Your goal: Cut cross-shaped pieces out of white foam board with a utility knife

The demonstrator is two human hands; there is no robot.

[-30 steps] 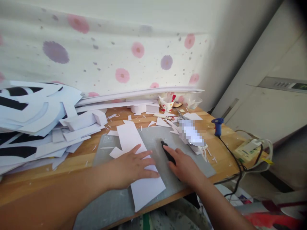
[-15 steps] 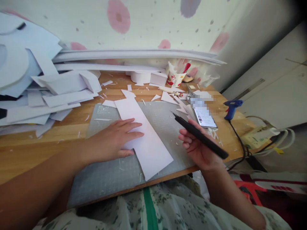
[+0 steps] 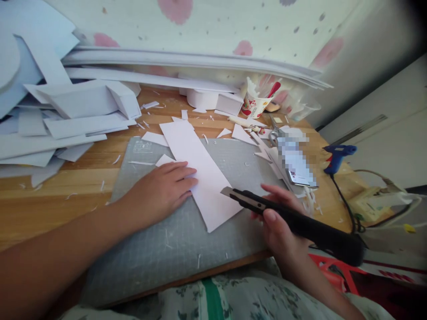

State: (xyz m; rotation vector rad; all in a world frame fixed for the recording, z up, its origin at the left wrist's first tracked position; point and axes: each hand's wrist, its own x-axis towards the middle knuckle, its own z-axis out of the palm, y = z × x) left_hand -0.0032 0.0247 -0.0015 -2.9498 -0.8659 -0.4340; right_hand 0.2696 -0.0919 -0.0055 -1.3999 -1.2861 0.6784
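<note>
the cutter (image 3: 320, 232) has risen — off the mat (image 3: 150, 253).

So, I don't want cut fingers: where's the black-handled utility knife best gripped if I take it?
I'd say the free rear end of the black plastic handle, coming from the right: it juts past the right hand, while the bare metal blade points left.

White strip (image 3: 207, 166), black cutter (image 3: 310, 225), grey gridded mat (image 3: 150, 255), blue glue gun (image 3: 337, 155), pink-spotted white cloth (image 3: 213, 38)

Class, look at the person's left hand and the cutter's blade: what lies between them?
In the head view, the white strip lies between the left hand and the blade of the black cutter.
</note>
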